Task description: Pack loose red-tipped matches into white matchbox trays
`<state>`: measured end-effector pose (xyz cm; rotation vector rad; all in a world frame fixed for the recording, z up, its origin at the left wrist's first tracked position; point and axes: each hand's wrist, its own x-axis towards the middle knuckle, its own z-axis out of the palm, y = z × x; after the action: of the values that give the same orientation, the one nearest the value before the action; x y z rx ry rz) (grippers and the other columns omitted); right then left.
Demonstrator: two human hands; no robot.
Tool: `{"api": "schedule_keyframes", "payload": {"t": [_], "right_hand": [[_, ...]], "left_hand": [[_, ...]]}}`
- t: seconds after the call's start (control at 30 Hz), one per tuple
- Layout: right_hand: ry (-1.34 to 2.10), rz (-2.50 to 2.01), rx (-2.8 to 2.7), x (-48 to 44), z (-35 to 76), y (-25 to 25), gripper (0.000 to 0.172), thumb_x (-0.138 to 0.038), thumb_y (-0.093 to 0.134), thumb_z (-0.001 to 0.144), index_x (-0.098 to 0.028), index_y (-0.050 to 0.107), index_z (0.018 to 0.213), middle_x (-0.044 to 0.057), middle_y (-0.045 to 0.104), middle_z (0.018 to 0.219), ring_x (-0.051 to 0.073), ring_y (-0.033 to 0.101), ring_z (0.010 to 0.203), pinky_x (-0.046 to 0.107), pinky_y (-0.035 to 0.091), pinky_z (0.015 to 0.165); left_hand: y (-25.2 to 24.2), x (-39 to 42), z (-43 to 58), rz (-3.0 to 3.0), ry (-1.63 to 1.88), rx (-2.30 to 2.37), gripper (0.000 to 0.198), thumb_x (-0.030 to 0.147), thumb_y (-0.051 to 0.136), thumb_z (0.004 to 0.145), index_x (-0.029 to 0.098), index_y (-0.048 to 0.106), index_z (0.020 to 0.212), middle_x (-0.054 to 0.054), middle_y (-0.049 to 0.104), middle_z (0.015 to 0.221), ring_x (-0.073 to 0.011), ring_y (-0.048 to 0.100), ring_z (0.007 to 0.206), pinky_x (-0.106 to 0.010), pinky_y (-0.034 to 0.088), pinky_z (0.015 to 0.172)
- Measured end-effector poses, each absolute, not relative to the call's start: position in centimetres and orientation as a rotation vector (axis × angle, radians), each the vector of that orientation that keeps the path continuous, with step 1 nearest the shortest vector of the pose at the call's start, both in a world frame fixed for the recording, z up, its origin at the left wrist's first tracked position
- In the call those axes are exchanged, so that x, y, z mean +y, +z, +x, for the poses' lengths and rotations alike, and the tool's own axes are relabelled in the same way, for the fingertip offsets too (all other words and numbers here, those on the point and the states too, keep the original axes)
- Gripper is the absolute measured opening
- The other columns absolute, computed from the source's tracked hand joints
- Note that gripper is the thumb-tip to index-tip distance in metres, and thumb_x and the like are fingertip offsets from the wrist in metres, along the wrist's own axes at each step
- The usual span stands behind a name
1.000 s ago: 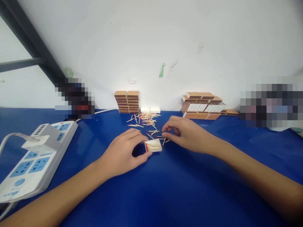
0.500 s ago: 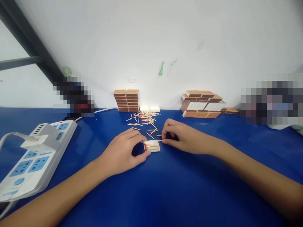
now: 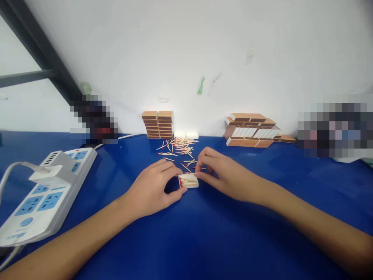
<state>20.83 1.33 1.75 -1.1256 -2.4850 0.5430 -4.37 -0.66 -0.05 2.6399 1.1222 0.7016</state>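
A white matchbox tray lies on the blue table with several red-headed matches side by side in it, heads to the left. My left hand grips the tray's left end between thumb and forefinger. At the tray's far right corner, my right hand pinches a match, held along the far edge with its red head pointing left. The fingertips partly cover that match. Just beyond the tray are several loose matches, and a larger heap of matches lies behind them.
Stacked matchboxes stand against the wall at the back left. Another matchbox stack is at the back right. White trays sit behind the heap. On the left lies a power strip with a plugged-in adapter and cable.
My right hand has moved left with the match, from beside the tray's right end to its far edge. My left hand stays on the tray. The view has shifted slightly.
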Motion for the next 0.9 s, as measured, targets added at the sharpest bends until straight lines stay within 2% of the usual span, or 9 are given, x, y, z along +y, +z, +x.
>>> {"api": "schedule_keyframes", "payload": {"t": [0.2,0.33,0.47,0.63,0.77,0.9], "right_hand": [[0.538,-1.098,-2.478,0.7,20.0,1.8,0.012,-0.025,0.054,0.103,-0.02,0.066,0.103,0.005,0.061,0.107,0.013,0.058,0.077,0.028,0.045,0.07],[0.586,-1.147,-2.465,1.6,21.3,2.5,0.014,-0.034,0.062,0.099,-0.021,0.068,0.102,0.002,0.066,0.095,0.015,0.058,0.077,0.029,0.044,0.069],[0.688,-1.179,-2.561,1.8,21.8,2.4,0.015,-0.036,0.068,0.095,-0.021,0.068,0.096,0.002,0.068,0.089,0.015,0.058,0.075,0.029,0.042,0.066],[0.784,-1.103,-2.575,1.7,21.5,2.3,0.016,-0.031,0.061,0.099,-0.02,0.067,0.089,0.001,0.067,0.084,0.014,0.056,0.072,0.028,0.041,0.065],[0.885,-1.127,-2.473,1.8,21.5,2.8,0.019,-0.036,0.062,0.098,-0.02,0.067,0.089,0.001,0.067,0.082,0.014,0.055,0.069,0.028,0.042,0.063],[1.036,-1.069,-2.265,1.9,21.6,3.1,0.024,-0.045,0.063,0.096,-0.021,0.067,0.092,0.002,0.068,0.087,0.015,0.057,0.074,0.029,0.046,0.067]], "left_hand": [[-0.2,-0.7,-4.2,2.643,0.69,1.119,0.018,0.034,0.07,0.093,0.021,0.068,0.106,-0.005,0.071,0.101,-0.0246,0.064,0.096,-0.043,0.055,0.089],[-0.2,-0.6,-4.2,2.631,0.693,1.124,0.02,0.033,0.072,0.092,0.022,0.069,0.107,-0.005,0.071,0.103,-0.0246,0.065,0.099,-0.043,0.055,0.09],[-0.2,-0.6,-4.3,2.629,0.68,1.142,0.021,0.034,0.072,0.092,0.021,0.069,0.108,-0.005,0.071,0.103,-0.0251,0.064,0.099,-0.043,0.055,0.09],[-0.2,-0.6,-4.3,2.626,0.668,1.14,0.02,0.034,0.072,0.092,0.021,0.069,0.108,-0.006,0.072,0.105,-0.0255,0.065,0.102,-0.043,0.055,0.09],[-0.1,-0.8,-4.2,2.586,0.834,1.101,0.019,0.032,0.072,0.091,0.021,0.069,0.106,-0.005,0.072,0.1,-0.0222,0.065,0.095,-0.038,0.055,0.085],[0.0,-0.7,-4.3,2.52,0.97,1.171,0.018,0.031,0.074,0.089,0.021,0.069,0.104,-0.004,0.071,0.097,-0.0206,0.065,0.092,-0.036,0.053,0.082]]}}
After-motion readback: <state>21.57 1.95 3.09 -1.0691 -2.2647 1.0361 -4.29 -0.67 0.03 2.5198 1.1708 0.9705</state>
